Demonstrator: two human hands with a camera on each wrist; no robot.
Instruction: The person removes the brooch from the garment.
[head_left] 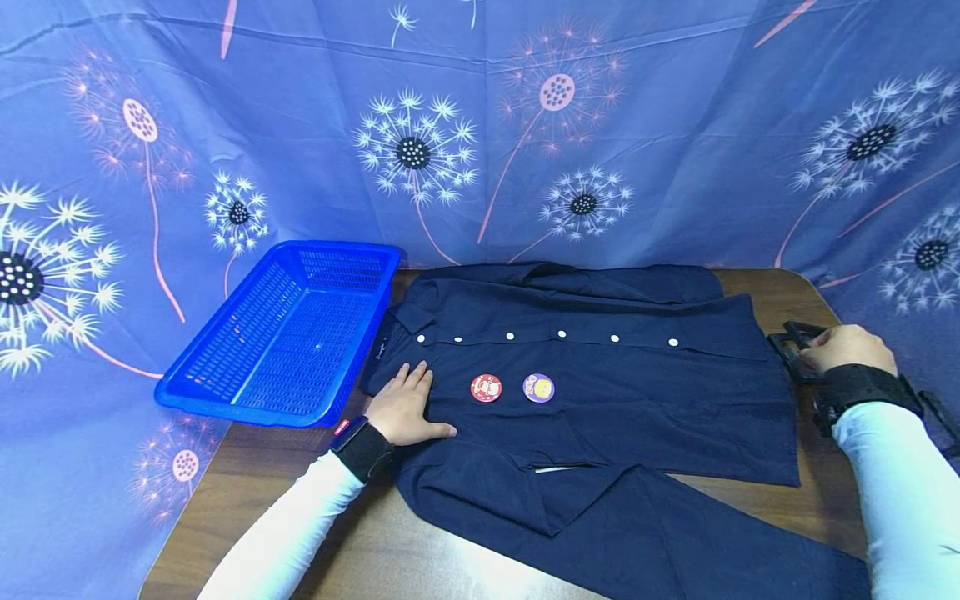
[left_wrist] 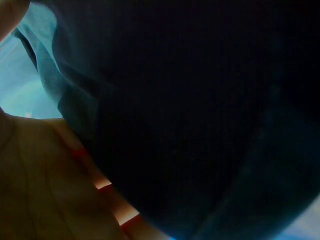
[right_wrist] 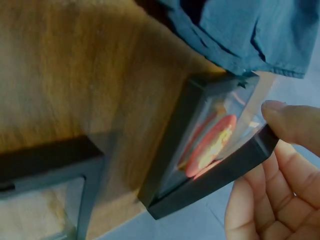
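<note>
A dark navy button-up shirt (head_left: 660, 400) lies spread on the table, with a red round badge (head_left: 486, 387) and a purple-and-yellow one (head_left: 538, 387) on its front. My left hand (head_left: 401, 408) rests on the shirt near its collar, fingers straight and thumb out to the side; dark cloth fills most of the left wrist view. Beyond the hem, my right hand (head_left: 851, 348) pinches the edge of a black-framed clear display case (right_wrist: 215, 160) between thumb and fingers. Inside that case shows a red round badge (right_wrist: 212, 147). The case stands tilted above the wooden tabletop.
A second black-framed case (right_wrist: 50, 160) lies on the wooden table (head_left: 247, 492), close to the held one. At the left sits a blue plastic basket (head_left: 285, 333), beside the collar. A blue dandelion-print cloth (head_left: 480, 125) hangs behind the table.
</note>
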